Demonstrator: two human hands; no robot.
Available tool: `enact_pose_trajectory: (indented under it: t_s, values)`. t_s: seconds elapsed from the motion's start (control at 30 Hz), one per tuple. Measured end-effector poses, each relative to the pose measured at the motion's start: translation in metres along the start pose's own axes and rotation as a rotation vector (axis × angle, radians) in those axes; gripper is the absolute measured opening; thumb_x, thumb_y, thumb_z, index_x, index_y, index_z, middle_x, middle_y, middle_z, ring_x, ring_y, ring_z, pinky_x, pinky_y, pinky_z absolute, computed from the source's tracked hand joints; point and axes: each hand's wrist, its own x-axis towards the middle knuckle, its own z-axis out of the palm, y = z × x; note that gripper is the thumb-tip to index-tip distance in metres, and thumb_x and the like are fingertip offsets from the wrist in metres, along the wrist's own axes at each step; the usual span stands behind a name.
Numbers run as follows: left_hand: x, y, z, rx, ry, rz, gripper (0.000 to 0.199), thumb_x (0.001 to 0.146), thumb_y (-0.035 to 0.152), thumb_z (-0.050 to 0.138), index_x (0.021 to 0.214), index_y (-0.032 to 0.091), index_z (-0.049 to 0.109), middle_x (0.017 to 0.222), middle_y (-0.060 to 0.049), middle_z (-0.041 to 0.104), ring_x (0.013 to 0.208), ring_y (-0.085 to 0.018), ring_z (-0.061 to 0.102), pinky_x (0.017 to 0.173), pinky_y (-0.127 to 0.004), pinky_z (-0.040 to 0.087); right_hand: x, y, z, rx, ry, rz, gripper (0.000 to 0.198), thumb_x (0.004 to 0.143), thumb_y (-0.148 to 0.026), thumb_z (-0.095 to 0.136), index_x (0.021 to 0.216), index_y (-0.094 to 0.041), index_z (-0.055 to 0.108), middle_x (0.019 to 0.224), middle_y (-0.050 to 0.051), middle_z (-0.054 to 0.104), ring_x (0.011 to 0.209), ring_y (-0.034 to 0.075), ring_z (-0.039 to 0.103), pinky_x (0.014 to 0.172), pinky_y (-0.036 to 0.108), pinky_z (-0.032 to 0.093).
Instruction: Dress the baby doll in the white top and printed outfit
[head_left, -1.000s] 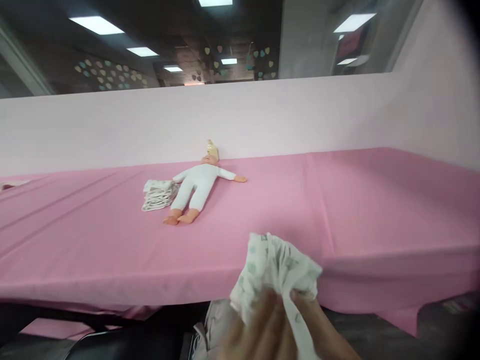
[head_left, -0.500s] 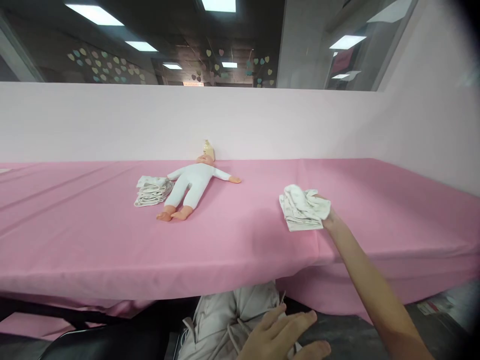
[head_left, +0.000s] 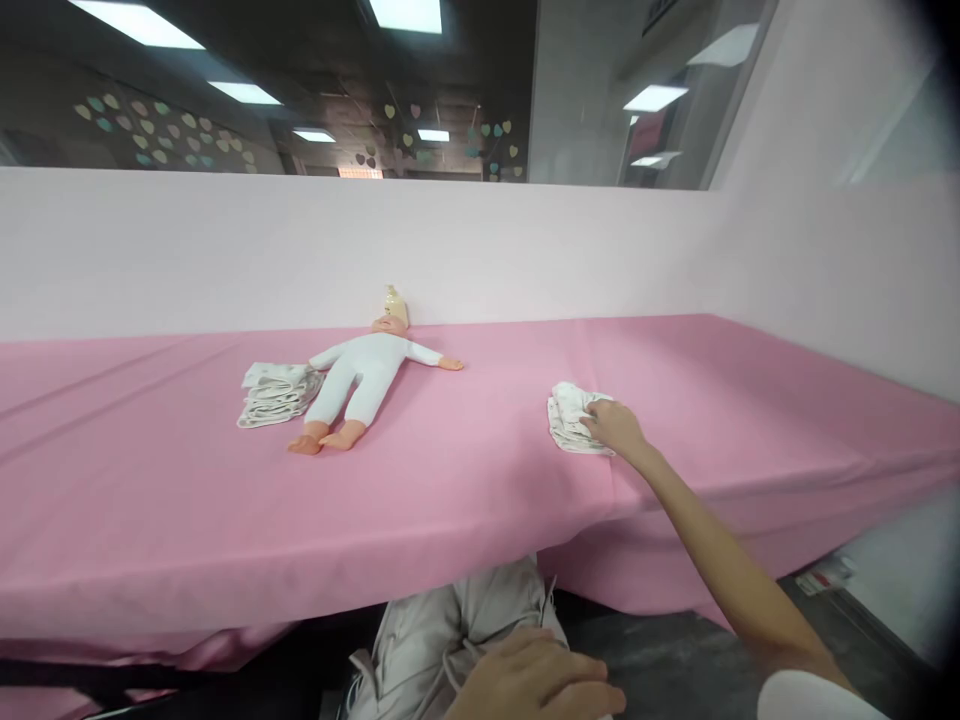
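Observation:
My right hand [head_left: 616, 428] reaches out over the table, its fingers closed on the upper right side of a folded white cloth bundle [head_left: 568, 420]. The bundle lies on the pink tablecloth with several layers showing along its near side. Low in the view, my left hand [head_left: 536, 680] hovers above my lap, empty, with its fingers stretched loosely to the right. Left of centre, a baby doll [head_left: 360, 375] in a white suit lies on its back, arms out and feet towards me. Another stack of folded white cloths [head_left: 277, 393] sits beside the doll's arm.
A pale yellow pump bottle [head_left: 396, 305] stands behind the doll's head, near the white wall [head_left: 225, 250]. The pink tablecloth [head_left: 420, 520] hangs over the table's front edge above my knees. A window with reflected ceiling lights runs above the wall.
My right hand has come from behind the cloth bundle to its upper right side, and the bundle looks smaller and flatter. My left hand's fingers have drawn closer together. The view has shifted right.

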Motion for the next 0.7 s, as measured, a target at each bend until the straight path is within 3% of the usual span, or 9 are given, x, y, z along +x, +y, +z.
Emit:
enact_pose_trajectory:
  t_s: [0.07,0.13,0.23,0.3,0.4,0.47,0.53,0.6,0.7]
  values:
    - [0.009,-0.011,-0.011,-0.039,-0.046,-0.028,0.02,0.092,0.033,0.045,0.102,0.024,0.059,0.092,0.005,0.071,0.076,-0.007,0.066,0.071,-0.017,0.052,0.019,-0.015,-0.025,-0.013,0.096,0.022,0.026,0.088,-0.023,0.043,0.089,-0.012,0.066,0.091,0.013,0.067,0.086,0.023,0.06,0.072,0.03,0.039]
    - [0.028,-0.028,-0.034,-0.027,-0.118,-0.2,0.023,0.088,0.029,0.051,0.11,0.026,0.058,0.103,0.004,0.07,0.09,-0.011,0.066,0.078,-0.02,0.053,0.038,-0.038,-0.053,0.092,0.281,-0.015,0.028,0.089,-0.022,0.04,0.09,-0.012,0.067,0.093,0.013,0.067,0.088,0.022,0.06,0.075,0.03,0.04]
    - [0.069,-0.066,-0.079,0.019,-0.135,-0.422,0.031,0.088,0.024,0.049,0.118,0.029,0.055,0.12,0.002,0.063,0.106,-0.015,0.061,0.091,-0.027,0.051,0.058,-0.089,-0.092,0.522,0.556,-0.198,0.02,0.082,-0.026,0.054,0.088,-0.014,0.068,0.095,0.008,0.068,0.092,0.019,0.06,0.085,0.028,0.04]
    - [0.096,-0.097,-0.106,0.045,-0.023,-0.556,0.039,0.089,0.029,0.048,0.128,0.026,0.048,0.134,-0.004,0.052,0.115,-0.02,0.055,0.095,-0.034,0.05,0.06,-0.126,-0.109,0.821,0.587,-0.305,0.019,0.076,-0.03,0.063,0.086,-0.014,0.067,0.092,0.005,0.068,0.089,0.017,0.06,0.085,0.027,0.042]
    - [0.126,-0.137,-0.135,-0.078,0.109,-0.662,0.06,0.087,0.041,0.052,0.14,0.023,0.031,0.139,-0.011,0.043,0.102,-0.02,0.059,0.083,-0.034,0.053,0.05,-0.169,-0.119,1.163,0.503,-0.432,0.023,0.069,-0.032,0.071,0.083,-0.015,0.065,0.086,0.002,0.065,0.083,0.015,0.059,0.081,0.028,0.045]
    - [0.138,-0.154,-0.147,-0.166,0.138,-0.724,0.063,0.088,0.047,0.049,0.142,0.023,0.027,0.126,-0.011,0.053,0.082,-0.016,0.062,0.07,-0.03,0.053,0.04,-0.187,-0.12,1.331,0.387,-0.494,0.027,0.066,-0.033,0.075,0.084,-0.015,0.065,0.086,0.001,0.064,0.084,0.016,0.059,0.081,0.028,0.046]
    - [0.145,-0.164,-0.156,-0.146,0.163,-0.743,0.054,0.089,0.05,0.046,0.134,0.02,0.04,0.101,-0.006,0.062,0.069,-0.014,0.058,0.063,-0.027,0.048,0.034,-0.196,-0.12,1.473,0.202,-0.541,0.034,0.063,-0.031,0.077,0.091,-0.017,0.064,0.089,0.002,0.064,0.087,0.016,0.06,0.08,0.028,0.048]
    - [0.149,-0.171,-0.164,-0.08,0.192,-0.714,0.044,0.089,0.05,0.044,0.114,0.017,0.056,0.082,-0.002,0.061,0.067,-0.014,0.053,0.063,-0.025,0.043,0.032,-0.199,-0.121,1.594,0.019,-0.563,0.047,0.062,-0.026,0.078,0.105,-0.02,0.06,0.095,0.002,0.064,0.091,0.017,0.061,0.079,0.028,0.05]
    - [0.153,-0.184,-0.173,-0.068,0.201,-0.685,0.04,0.088,0.051,0.045,0.088,0.015,0.061,0.071,0.001,0.056,0.066,-0.014,0.048,0.06,-0.024,0.037,0.04,-0.203,-0.121,1.727,-0.085,-0.542,0.061,0.063,-0.022,0.079,0.117,-0.025,0.051,0.107,0.003,0.062,0.098,0.018,0.061,0.082,0.029,0.053]
